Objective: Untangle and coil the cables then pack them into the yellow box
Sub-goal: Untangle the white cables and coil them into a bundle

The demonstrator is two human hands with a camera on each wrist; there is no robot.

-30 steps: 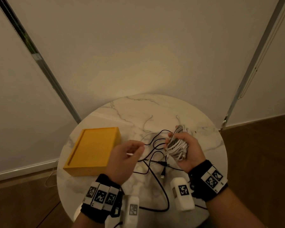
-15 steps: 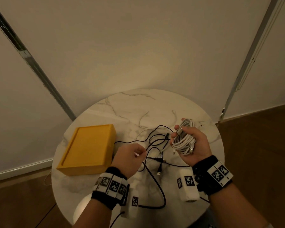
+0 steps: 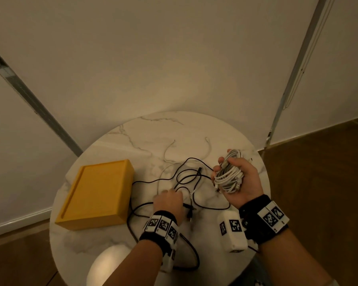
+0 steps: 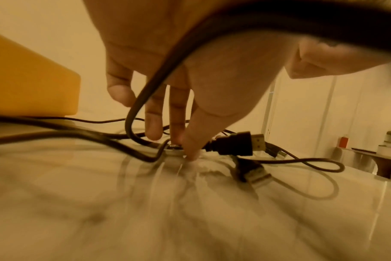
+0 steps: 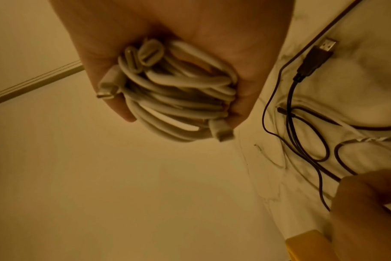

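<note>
Right hand [image 3: 239, 180] grips coiled white cables [image 5: 179, 91]; left hand [image 4: 185, 98] seemingly pinches a tabletop cable.

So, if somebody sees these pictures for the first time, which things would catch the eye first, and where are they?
Probably the flat yellow box on the left of the round white marble table. Next, the bundle of coiled white cables that the right hand grips above the table's right side. Between them, loose thin black cables sprawl tangled on the marble, where the left hand reaches down among them.
</note>
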